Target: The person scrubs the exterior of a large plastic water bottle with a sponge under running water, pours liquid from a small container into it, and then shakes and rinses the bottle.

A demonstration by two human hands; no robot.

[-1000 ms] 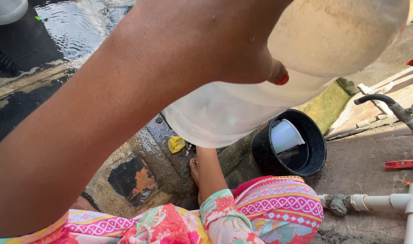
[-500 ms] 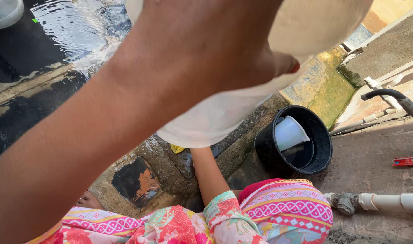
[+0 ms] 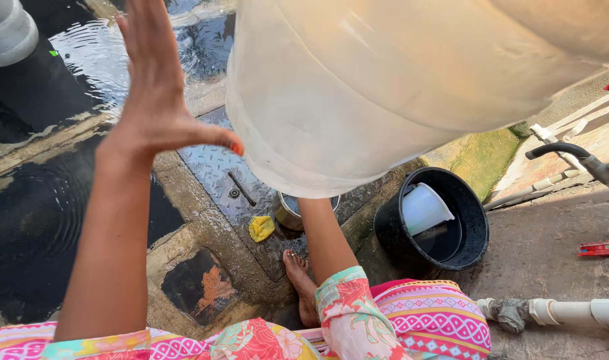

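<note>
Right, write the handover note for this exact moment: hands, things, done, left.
Left hand open, raised, thumb beside the big white container, no grip.
Right hand out of view.
Container hangs above the steel pot and yellow sponge on the wet metal plate; black bucket holds a white jug.
Done: ground awash. Left: container not yet set down.

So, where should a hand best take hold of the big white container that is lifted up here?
Probably at the open rim of the white container, from the left side. It is tilted, mouth toward the wet ground, and the rim edge gives the fingers something to hook; the smooth round wall does not. The left hand is open beside it, not touching. The right hand is hidden.
</note>
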